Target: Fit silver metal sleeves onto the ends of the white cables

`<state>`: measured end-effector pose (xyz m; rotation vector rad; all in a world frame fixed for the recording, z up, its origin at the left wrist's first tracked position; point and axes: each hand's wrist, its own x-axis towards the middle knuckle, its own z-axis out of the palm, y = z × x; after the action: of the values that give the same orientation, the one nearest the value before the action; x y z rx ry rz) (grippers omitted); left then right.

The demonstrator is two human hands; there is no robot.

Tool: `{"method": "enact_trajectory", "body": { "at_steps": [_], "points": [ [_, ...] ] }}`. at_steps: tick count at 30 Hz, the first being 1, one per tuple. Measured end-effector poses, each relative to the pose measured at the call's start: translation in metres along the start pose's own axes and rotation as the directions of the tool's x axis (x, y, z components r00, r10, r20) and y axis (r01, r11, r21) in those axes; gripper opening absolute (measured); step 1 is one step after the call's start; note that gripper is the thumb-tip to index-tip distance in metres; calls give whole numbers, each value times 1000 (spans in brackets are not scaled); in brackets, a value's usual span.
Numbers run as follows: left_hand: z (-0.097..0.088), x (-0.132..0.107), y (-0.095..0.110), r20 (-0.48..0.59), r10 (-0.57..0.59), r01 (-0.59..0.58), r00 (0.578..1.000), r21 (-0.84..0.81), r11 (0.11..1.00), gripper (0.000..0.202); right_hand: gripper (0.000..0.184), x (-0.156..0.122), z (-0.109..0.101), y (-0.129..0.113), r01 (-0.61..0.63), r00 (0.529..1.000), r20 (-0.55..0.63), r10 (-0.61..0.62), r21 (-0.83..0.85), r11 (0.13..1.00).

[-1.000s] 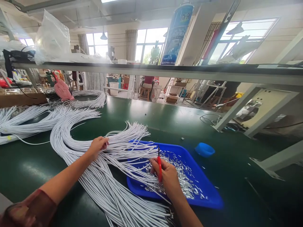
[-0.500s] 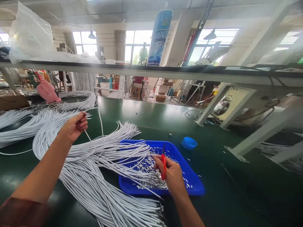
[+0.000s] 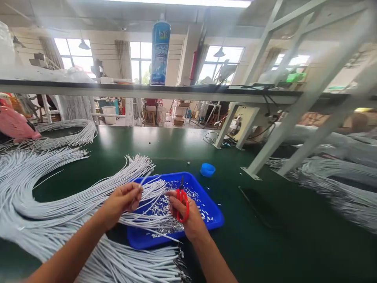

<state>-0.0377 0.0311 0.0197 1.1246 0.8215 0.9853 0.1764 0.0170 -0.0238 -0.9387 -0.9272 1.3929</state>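
Observation:
My left hand point(image 3: 122, 202) is closed, pinching a single white cable point(image 3: 146, 177) whose free end points up and right over the blue tray point(image 3: 214, 217). My right hand point(image 3: 184, 214) is closed round small red-handled snips point(image 3: 182, 198), their dark blades pointing up, just right of the cable end. The tray holds several short silvery cut pieces point(image 3: 165, 220). A large curved bundle of white cables point(image 3: 67, 196) lies on the green table, its ends spread across the tray's left side.
A small blue cup point(image 3: 207, 169) stands behind the tray. More white cable bundles point(image 3: 338, 184) lie at the right, under slanted white frame legs point(image 3: 273, 141). A pink object point(image 3: 14, 125) sits at far left. A shelf point(image 3: 176, 91) carries a blue spray can point(image 3: 160, 47).
My left hand has come down from the raised position at the left and brought one cable to the tray beside the snips. The view has swung to the right.

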Motion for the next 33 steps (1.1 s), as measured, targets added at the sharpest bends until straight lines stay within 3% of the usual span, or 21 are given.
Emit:
{"method": "enact_trajectory", "body": {
  "at_steps": [2, 5, 9, 12, 16, 19, 26, 29, 33],
  "points": [
    [11, -4, -21, 40, -2, -3, 999, 128, 992, 24, 39, -2, 3, 1, -19, 999, 30, 16, 78, 997],
    [12, -6, -41, 66, -47, 32, 997, 222, 975, 30, 39, -3, 9, 5, -22, 997, 79, 12, 122, 992],
    [8, -9, -51, 105, -57, 22, 993, 313, 949, 32, 30, -6, 17, 11, 26, 994, 103, -36, 103, 994],
    [14, -10, -51, 142, -37, -15, 989, 347, 938, 28, 24, -10, 20, 12, 83, 993, 80, -87, 44, 996],
    [30, -5, -48, 59, 26, -42, 998, 293, 955, 26, 24, -10, 17, 12, 109, 992, 69, -106, -31, 994],
    [39, 0, -53, -45, 30, -20, 999, 214, 977, 26, 24, -8, 15, 14, 113, 993, -25, -114, -37, 993],
    [38, 3, -75, -215, 59, -38, 975, 101, 994, 23, 21, -11, 21, 17, 118, 986, -116, -121, -39, 992],
    [36, 3, -75, -155, -4, 10, 988, 37, 999, 27, 22, -13, 24, 16, 71, 996, -63, -67, 65, 995],
    [35, 3, -67, -16, -89, 87, 996, -105, 991, 28, 22, -15, 26, 15, -32, 995, 103, 12, 197, 980]
  ]
}}
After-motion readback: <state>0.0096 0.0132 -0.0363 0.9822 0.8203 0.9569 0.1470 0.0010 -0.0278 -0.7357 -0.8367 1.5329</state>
